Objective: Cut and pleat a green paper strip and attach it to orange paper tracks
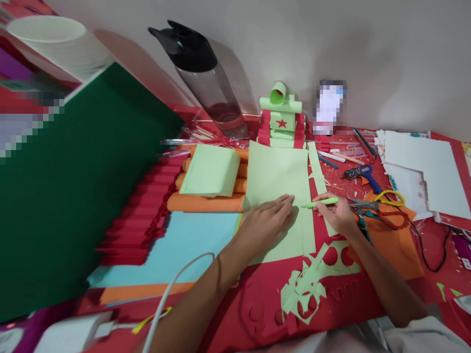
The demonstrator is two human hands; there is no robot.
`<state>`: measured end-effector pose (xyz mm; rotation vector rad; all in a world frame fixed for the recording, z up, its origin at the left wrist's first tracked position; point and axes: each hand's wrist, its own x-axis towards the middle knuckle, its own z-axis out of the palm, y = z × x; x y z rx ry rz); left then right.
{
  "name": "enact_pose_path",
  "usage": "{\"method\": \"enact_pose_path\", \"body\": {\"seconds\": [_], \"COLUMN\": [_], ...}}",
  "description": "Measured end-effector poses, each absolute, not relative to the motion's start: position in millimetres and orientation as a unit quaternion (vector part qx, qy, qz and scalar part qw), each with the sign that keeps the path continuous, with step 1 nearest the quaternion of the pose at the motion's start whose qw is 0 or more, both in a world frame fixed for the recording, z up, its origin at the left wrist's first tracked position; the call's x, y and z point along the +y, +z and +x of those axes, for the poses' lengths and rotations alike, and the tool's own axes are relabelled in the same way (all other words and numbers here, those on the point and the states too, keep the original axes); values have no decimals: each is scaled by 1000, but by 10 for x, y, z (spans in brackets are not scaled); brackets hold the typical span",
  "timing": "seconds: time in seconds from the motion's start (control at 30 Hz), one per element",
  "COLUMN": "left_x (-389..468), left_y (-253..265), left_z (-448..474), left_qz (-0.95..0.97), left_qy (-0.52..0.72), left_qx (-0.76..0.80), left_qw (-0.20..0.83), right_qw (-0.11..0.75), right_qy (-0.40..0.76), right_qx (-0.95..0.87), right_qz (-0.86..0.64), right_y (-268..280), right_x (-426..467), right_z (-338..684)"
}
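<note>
My left hand (267, 219) lies flat with fingers stretched out on a light green sheet of paper (276, 171). In my right hand (335, 214) is a light green pen (323, 202), its tip close to the sheet's right side. A narrow green paper strip (319, 171) lies along that side, partly under my right hand. Below the sheet are green paper scraps (303, 294) with round holes cut in them. Beyond the sheet stands a green and red paper model (282, 122) with a red star on its front.
Scissors (392, 215) and a blue glue gun (362, 174) lie at right. A folded green paper piece (211, 169) rests on orange rolls (206, 202). A tall bottle (209, 83) and a phone (329, 108) lean by the wall. A dark green board (73, 186) blocks the left; a white cable (167, 289) crosses my left forearm.
</note>
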<state>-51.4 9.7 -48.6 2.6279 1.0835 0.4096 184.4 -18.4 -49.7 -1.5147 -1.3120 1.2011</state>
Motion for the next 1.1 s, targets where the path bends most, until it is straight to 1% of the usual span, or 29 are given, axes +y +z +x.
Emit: {"method": "enact_pose_path", "body": {"seconds": [0.17,0.33,0.43,0.57,0.8,1.1], "left_x": [97,103,106,104,75,73], "left_y": [-486,-484,-489,-491,-442,-468], "left_z": [-514,-513,-511,-507,-499,-498], "left_qz": [905,900,901,901,901,904], "left_qy": [150,161,163,163,165,160], "left_qx": [375,378,376,379,376,377], "left_qw": [136,145,141,132,139,119], "right_qw": [399,386,398,388,427,410], "right_qy": [474,468,472,478,483,473], "right_qx": [-513,-522,-514,-517,-487,-504], "right_qz": [-594,-600,-596,-595,-590,-596], "right_y": [-506,-526,-527,-525,-522,-524], "right_x": [-179,-177,-176,-175,-151,-151], "right_z": [1844,1848,1848,1854,1831,1835]}}
